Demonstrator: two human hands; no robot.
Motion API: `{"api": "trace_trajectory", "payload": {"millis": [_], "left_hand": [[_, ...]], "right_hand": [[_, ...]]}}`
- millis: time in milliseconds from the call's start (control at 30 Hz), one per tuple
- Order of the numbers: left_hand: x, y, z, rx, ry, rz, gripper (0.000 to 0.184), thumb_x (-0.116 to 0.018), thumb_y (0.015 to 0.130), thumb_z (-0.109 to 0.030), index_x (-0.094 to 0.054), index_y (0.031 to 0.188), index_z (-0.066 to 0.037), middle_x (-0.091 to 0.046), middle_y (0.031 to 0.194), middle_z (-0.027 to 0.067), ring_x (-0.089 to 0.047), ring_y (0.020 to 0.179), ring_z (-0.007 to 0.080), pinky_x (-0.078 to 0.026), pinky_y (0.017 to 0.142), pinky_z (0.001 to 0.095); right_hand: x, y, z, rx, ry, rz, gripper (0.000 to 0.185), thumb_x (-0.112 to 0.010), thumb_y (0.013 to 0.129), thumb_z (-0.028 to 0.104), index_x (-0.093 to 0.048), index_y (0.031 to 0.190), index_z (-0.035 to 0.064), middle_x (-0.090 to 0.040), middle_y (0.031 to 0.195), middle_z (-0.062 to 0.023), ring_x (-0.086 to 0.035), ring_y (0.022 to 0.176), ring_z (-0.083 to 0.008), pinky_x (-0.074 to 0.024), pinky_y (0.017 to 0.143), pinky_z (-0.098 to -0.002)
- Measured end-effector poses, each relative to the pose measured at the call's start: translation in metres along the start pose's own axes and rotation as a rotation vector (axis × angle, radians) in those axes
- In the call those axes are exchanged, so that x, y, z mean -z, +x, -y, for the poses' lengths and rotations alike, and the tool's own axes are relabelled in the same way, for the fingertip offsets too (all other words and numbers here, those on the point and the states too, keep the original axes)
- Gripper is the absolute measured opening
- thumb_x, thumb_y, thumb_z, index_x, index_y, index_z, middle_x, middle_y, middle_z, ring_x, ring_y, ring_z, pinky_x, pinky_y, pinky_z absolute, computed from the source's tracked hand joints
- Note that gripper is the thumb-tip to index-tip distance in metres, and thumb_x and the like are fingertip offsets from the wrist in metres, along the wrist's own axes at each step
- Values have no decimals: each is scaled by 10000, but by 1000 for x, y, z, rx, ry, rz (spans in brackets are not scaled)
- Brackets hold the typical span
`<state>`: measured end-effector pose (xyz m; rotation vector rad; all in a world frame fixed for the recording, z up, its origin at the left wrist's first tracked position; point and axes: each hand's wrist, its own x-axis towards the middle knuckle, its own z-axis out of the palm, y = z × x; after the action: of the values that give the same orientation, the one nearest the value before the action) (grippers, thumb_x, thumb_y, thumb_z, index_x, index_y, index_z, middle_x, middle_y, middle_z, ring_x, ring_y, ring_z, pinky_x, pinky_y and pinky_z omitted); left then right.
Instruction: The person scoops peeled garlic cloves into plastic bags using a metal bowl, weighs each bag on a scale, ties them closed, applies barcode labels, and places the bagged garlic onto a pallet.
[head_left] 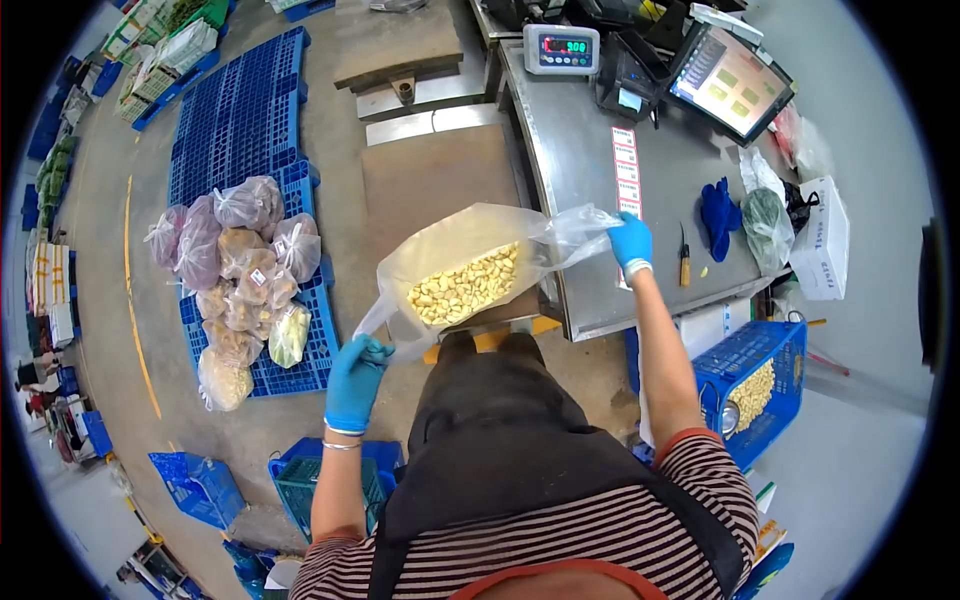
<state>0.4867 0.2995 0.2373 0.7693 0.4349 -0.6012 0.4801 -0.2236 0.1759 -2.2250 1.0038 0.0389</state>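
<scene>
A large clear plastic bag (445,245) is stretched between my hands, holding a heap of pale yellow peeled garlic cloves (465,285). My left hand (355,385), in a blue glove, is closed on the bag's lower left corner. On the other side my right hand (630,242), gloved as well, grips the gathered right corner beside the steel table's edge. The bag spans the front part of a brown platform scale (435,180), above or on it; I cannot tell which.
The steel table (590,290) bears a scale display (562,50), a touchscreen (730,82), a knife (684,262) and a blue cloth (718,218). Filled bags (245,270) sit on blue pallets (235,120) at left. A blue crate (790,385) with more cloves stands at right.
</scene>
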Motion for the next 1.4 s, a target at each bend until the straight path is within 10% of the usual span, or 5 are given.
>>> {"api": "trace_trajectory", "payload": {"millis": [333,467,700,1133,1400], "left_hand": [[-117,46,-24,-268,593,303,560,-496,824,54,-450,1382,36,-471,1433,130,-481,1282,220,-346,1093,341],[-71,94,30,-413,1094,282,716,-436,824,147,-285,1500,-36,-339,1530,130,-416,1327,236,-336,1079,328],[-126,115,32,-131,683,447,884,-645,827,50,-158,1548,-105,-531,1309,101,-546,1118,181,-474,910,280],[21,128,82,488,1280,-92,328,-684,875,-340,-609,835,-22,-546,698,92,-558,622,233,-445,560,318],[-42,95,57,-584,1638,468,150,-593,900,-175,-669,856,-54,-650,1055,116,-593,1055,320,-423,955,486]], "right_hand": [[1,-132,191,1210,316,410,238,-572,855,44,-698,1050,100,-679,955,-144,-644,831,-325,-506,857,-345],[-49,-113,186,228,599,920,203,-623,826,56,-682,1016,98,-678,904,-124,-643,763,-293,-513,755,-335],[-70,-119,178,828,51,457,213,-612,812,268,-693,918,102,-666,825,-168,-647,731,-326,-510,670,-407],[-280,15,33,122,82,159,183,-578,831,288,-725,892,196,-705,911,-117,-665,839,-327,-521,764,-425],[-220,29,16,52,122,318,249,-573,860,285,-718,847,83,-712,848,-123,-681,791,-256,-528,761,-366]]}}
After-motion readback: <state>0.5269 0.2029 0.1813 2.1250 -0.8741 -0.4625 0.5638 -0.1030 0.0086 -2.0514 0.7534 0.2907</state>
